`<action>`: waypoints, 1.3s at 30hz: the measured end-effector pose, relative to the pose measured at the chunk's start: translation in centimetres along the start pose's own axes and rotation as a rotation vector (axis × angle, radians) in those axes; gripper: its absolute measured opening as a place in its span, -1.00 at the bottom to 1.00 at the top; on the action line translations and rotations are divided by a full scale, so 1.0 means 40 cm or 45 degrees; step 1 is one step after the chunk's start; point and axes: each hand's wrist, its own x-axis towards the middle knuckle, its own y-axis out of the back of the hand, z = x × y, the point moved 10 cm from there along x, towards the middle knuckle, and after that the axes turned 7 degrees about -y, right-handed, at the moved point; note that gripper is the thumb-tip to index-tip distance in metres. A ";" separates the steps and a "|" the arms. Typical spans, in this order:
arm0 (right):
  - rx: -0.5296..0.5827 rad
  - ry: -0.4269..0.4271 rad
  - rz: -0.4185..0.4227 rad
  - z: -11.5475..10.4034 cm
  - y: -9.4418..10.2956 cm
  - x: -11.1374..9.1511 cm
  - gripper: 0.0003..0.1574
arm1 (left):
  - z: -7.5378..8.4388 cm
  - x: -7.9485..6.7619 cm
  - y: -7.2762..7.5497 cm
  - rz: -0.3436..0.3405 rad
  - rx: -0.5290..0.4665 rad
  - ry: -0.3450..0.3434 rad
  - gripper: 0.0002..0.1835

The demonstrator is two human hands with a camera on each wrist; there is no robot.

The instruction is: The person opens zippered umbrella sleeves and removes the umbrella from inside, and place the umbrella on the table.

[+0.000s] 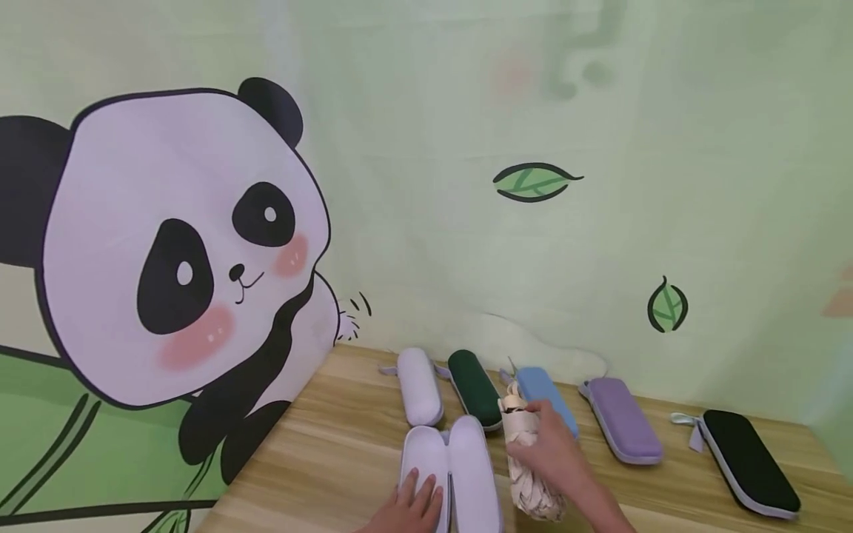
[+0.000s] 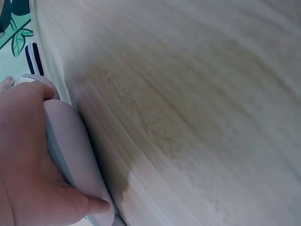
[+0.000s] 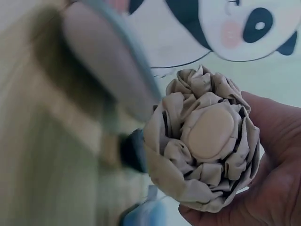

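Note:
A pale lavender hard zip case point(image 1: 476, 474) lies spread wide on the table, its two halves side by side. My left hand point(image 1: 413, 503) lies over its left half in the head view. In the left wrist view, the same hand grips that half, a digit bent over the pale outer wall point(image 2: 77, 146). My right hand point(image 1: 553, 451) holds a folded beige mini umbrella point(image 1: 533, 488) just right of the case, its handle end pointing away from me. Seen from the right wrist, the umbrella's gathered fabric point(image 3: 174, 165) surrounds an oval tan end point(image 3: 211, 132).
Behind stand closed cases in a row: white point(image 1: 420, 389), dark green point(image 1: 473, 389), blue point(image 1: 546, 392), purple point(image 1: 623, 422) and black point(image 1: 749, 463). They lie on a wooden table point(image 1: 320, 444). A green cloth with a panda point(image 1: 180, 170) hangs at the back.

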 end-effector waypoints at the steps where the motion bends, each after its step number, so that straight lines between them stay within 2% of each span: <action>1: -0.045 -0.001 -0.010 0.010 -0.004 -0.002 -0.08 | 0.002 -0.003 0.003 0.017 0.029 0.001 -0.28; 4: -0.154 -0.004 -0.065 0.044 -0.034 -0.006 -0.10 | 0.004 -0.007 0.007 0.053 0.065 0.006 -0.30; 12: -0.333 0.025 -0.163 0.104 -0.104 -0.017 -0.22 | 0.007 0.016 0.004 -0.079 -0.078 0.010 -0.23; 15: -0.372 0.025 -0.199 0.111 -0.109 -0.017 -0.22 | 0.014 0.022 0.007 -0.104 -0.080 0.000 -0.23; 18: -0.361 0.008 -0.245 0.116 -0.099 -0.014 -0.21 | 0.020 0.031 0.020 -0.063 0.001 -0.013 -0.25; 19: -0.355 0.006 -0.251 0.116 -0.090 -0.013 -0.20 | 0.021 0.035 0.031 -0.022 0.030 -0.004 -0.30; 21: -0.349 0.045 -0.225 0.110 -0.067 -0.010 -0.23 | 0.019 0.052 0.055 -0.036 0.027 0.037 -0.30; 23: -0.362 0.108 -0.161 0.099 -0.035 -0.010 -0.26 | 0.020 0.078 0.087 -0.103 -0.069 0.105 -0.28; 26: -0.393 0.217 -0.071 0.084 0.017 -0.016 -0.30 | 0.039 0.135 0.122 -0.252 -0.361 0.248 -0.19; 28: -0.442 0.261 -0.034 0.079 0.046 -0.019 -0.29 | 0.066 0.181 0.133 -0.261 -0.519 0.305 -0.14; 32: -0.563 0.356 0.048 0.073 0.086 -0.025 -0.24 | 0.108 0.252 0.110 -0.257 -0.729 0.377 -0.07; 36: -0.616 0.415 0.095 0.081 0.101 -0.042 -0.21 | 0.122 0.271 0.074 -0.294 -0.816 0.467 -0.02; 39: -0.619 0.409 0.116 0.102 0.110 -0.059 -0.22 | 0.135 0.280 0.056 -0.294 -0.842 0.488 -0.01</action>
